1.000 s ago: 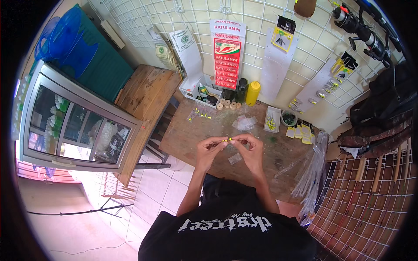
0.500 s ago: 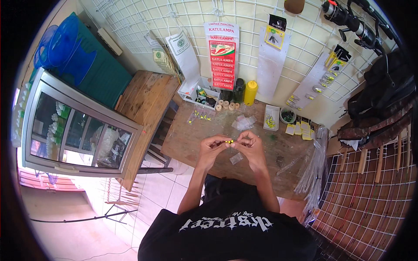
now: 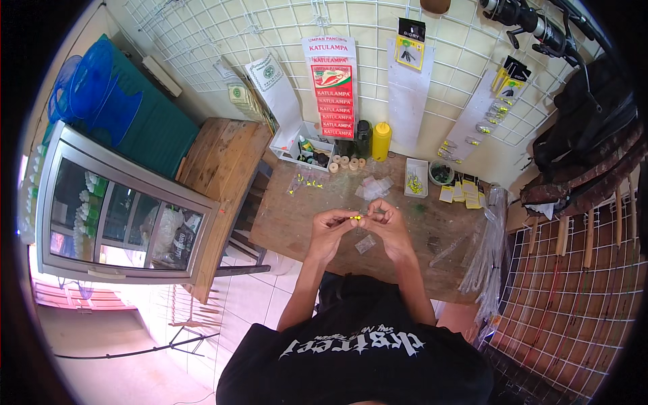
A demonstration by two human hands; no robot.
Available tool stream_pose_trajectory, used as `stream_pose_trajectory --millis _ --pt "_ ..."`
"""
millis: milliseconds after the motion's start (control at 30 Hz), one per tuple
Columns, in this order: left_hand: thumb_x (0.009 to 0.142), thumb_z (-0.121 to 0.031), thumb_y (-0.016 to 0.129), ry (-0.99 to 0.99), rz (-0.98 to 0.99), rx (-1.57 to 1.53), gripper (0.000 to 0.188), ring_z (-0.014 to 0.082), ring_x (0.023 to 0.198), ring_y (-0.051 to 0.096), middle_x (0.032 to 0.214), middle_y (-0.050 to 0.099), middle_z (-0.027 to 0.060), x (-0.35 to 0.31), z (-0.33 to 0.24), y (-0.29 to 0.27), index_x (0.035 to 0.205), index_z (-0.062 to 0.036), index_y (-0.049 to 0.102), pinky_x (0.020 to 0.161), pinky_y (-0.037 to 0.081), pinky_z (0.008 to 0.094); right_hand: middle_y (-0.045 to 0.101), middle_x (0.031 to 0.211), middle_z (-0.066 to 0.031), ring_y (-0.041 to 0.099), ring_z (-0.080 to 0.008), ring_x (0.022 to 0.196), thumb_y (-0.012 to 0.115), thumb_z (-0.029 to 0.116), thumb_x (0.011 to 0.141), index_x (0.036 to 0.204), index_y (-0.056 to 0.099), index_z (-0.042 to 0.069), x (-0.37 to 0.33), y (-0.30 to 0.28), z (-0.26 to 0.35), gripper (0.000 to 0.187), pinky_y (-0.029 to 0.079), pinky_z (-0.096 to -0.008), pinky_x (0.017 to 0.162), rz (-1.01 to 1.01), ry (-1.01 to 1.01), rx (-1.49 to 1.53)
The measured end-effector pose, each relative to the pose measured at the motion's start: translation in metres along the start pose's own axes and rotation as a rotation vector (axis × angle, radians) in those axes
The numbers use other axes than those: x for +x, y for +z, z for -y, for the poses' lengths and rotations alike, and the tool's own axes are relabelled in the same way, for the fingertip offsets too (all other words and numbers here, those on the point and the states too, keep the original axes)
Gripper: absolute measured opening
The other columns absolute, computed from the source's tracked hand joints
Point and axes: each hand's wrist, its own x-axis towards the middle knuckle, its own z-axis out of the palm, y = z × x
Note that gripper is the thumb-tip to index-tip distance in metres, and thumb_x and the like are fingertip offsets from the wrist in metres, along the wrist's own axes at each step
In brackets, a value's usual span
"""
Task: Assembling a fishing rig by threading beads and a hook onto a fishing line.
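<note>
Pinching yellow pieces (image 3: 355,218), partly covered, in left hand (image 3: 328,233); meeting right hand (image 3: 389,234) at 3 o'clock, cannot tell its grip.

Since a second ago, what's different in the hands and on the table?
The right hand seems to have loosened slightly, its forefinger lifting back from the yellow pieces; the left hand still pinches them. The view itself turned, shifting the red packets leftward in the picture. The yellow bottle, spools and white tray stayed put.
</note>
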Motion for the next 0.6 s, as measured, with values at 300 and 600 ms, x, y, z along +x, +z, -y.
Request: stream_pose_trajectory --millis 300,600 --pt "0.081 0.006 0.067 0.017 -0.120 -0.011 0.017 0.0127 0.085 0.064 0.092 0.068 0.0110 0.000 0.006 0.008 0.097 0.0027 0.067 0.078 0.049 0.0237 0.067 0.086 -0.0025 0.060 -0.0057 0.081 0.070 0.008 0.083 0.089 0.060 0.005 -0.004 -0.005 -0.010 0.013 0.045 -0.0213 0.073 -0.031 -0.055 -0.015" --pt "0.080 0.004 0.068 0.045 -0.127 0.121 0.017 0.0110 0.082 0.062 0.091 0.068 0.0084 -0.002 0.002 0.012 0.096 0.0011 0.068 0.076 0.048 0.0241 0.064 0.086 0.0006 0.056 -0.0057 0.083 0.068 0.011 0.085 0.093 0.063 0.005 0.000 -0.013 -0.012 0.011 0.042 -0.0214 0.076 0.096 -0.013 0.029"
